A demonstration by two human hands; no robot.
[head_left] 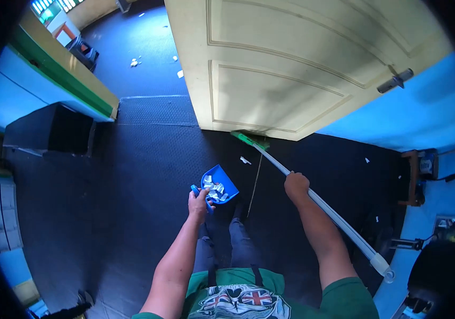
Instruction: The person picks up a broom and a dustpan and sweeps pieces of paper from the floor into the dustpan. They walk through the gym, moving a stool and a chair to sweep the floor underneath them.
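My left hand (198, 204) is closed round the handle of a blue dustpan (228, 183), which holds several crumpled white paper scraps (215, 190). My right hand (297, 185) grips the pale pole of a broom (341, 223). The broom's green head (248, 140) lies on the dark floor against the bottom edge of a cream door (280, 90). Between the broom head and the dustpan, a white scrap (245, 160) rests on the floor.
More scraps lie beyond the doorway (134, 63) and on the right floor (367, 160). A black box-shaped object (52, 130) stands at left. At right are a wooden stand (412, 178) and a black chair (440, 271). A dark shape, perhaps a foot, shows lower left.
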